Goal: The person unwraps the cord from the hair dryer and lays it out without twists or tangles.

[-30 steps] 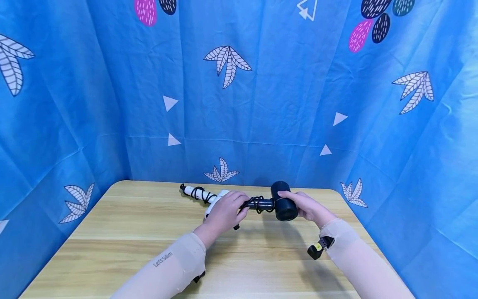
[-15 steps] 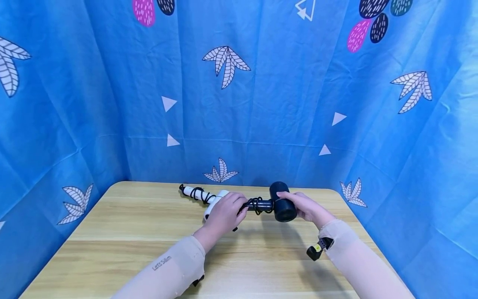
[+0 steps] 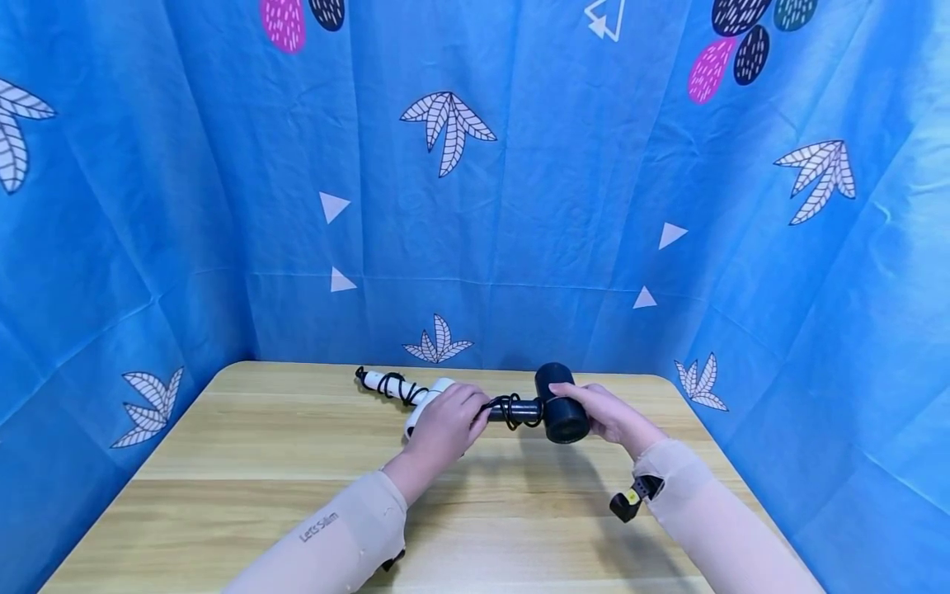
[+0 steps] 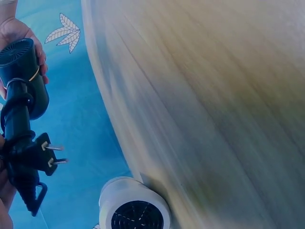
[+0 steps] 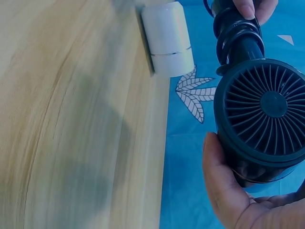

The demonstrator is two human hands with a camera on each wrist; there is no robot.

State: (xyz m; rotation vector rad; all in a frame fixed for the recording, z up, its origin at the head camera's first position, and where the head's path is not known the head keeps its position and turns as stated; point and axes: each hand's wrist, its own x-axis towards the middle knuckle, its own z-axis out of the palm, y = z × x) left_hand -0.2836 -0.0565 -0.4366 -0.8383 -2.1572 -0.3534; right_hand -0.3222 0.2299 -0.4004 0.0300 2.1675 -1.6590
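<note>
1. Vs. 1.0 s ago: barely any motion. Black hair dryer stays in both hands; black tip below the left hand now mostly hidden in head view.
2. Left hand grasping its handle, right hand grasping its barrel.
3. It's held above the desk, near back edge, right of middle.
4. Cord wound round handle; two-pin plug alongside.
5. White hair dryer on desk near back edge, left of black one.
</note>
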